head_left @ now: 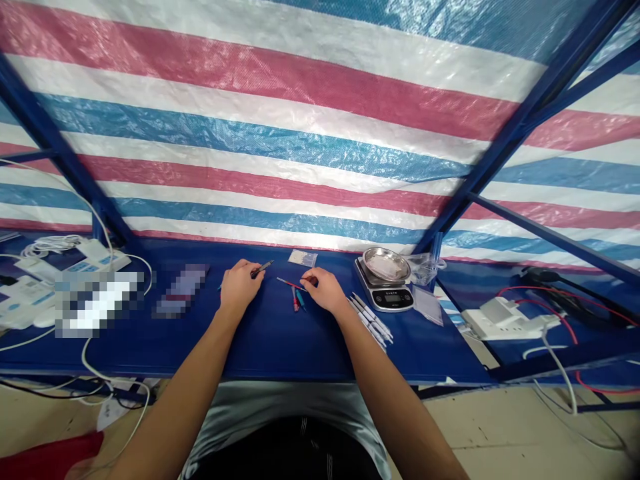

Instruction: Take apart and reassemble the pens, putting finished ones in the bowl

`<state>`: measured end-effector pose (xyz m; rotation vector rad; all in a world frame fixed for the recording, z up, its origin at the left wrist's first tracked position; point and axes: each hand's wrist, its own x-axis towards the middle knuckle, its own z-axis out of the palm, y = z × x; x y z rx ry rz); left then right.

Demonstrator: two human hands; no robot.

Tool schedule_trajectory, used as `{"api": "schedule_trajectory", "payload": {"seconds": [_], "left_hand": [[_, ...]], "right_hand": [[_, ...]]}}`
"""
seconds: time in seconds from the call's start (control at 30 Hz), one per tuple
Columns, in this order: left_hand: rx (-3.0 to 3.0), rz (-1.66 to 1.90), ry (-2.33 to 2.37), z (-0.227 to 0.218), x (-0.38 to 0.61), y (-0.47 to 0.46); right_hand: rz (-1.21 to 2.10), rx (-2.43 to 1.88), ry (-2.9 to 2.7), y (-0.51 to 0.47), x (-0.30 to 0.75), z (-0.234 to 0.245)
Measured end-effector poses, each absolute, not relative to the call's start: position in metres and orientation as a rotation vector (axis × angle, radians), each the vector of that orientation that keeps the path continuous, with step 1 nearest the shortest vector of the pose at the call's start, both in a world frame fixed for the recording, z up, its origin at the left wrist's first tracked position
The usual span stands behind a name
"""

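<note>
I see hands apart but close | left hand (241, 285) pinches dark pen (263, 269), tip points far right | right hand (317, 291) pinches thin red stick (289, 283), lying left to right | blue bench (280, 347) under both

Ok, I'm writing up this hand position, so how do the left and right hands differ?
The left hand grips a dark pen, while the right hand pinches a thin red rod. The right hand is nearer the digital scale than the left hand is. Both hands are bare and over the blue tabletop.
</note>
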<state>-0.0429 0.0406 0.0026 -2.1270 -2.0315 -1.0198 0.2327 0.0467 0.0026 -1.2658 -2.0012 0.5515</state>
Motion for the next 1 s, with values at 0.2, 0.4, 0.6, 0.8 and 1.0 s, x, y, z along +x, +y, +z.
{"api": "schedule_trajectory", "payload": {"seconds": [0.2, 0.4, 0.6, 0.8, 1.0], "left_hand": [[-2.130, -1.023, -1.899, 0.007, -0.032, 0.034], [-2.950, -0.959, -1.395, 0.002, 0.000, 0.025], [-2.808, -1.054, -1.544, -0.007, 0.001, 0.028], [-2.694, -1.092, -1.682, -0.008, -0.009, 0.037], [-2.612, -1.111, -1.726, -0.012, -0.015, 0.043]], "right_hand": [[0.446, -1.239, -2.142, 0.051, 0.232, -0.006], [0.332, -1.439, -2.101, 0.056, 0.238, -0.008], [0.447, -1.608, -2.012, 0.055, 0.240, 0.000], [0.451, -1.656, -2.034, 0.050, 0.235, 0.005], [0.415, -1.514, -2.115, 0.054, 0.240, 0.001]]}}
